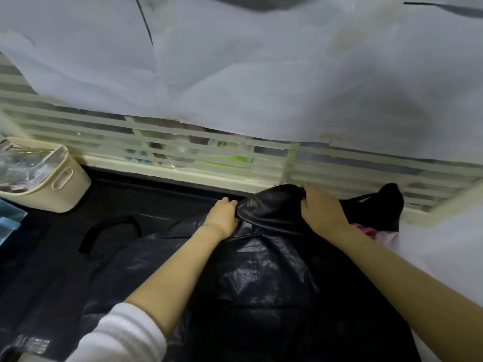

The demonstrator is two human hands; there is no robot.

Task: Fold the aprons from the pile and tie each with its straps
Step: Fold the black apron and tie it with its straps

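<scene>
Head view gives me the black apron (261,278) lying lengthways on the dark counter (156,205). Its long axis runs from the near edge straight out to the far edge, below the slatted screen (183,150). Both hands sit at that far end, equally near. My left hand (224,214) pinches the bunched end from the left, and my right hand (322,209) curls over it from the right. The fabric is thin, glossy and crinkled, almost plastic-like. One black strap (115,220) loops flat towards the left edge. I judge the next fold comes back towards me.

Dim, soft — perhaps wide-angle bowing
</scene>
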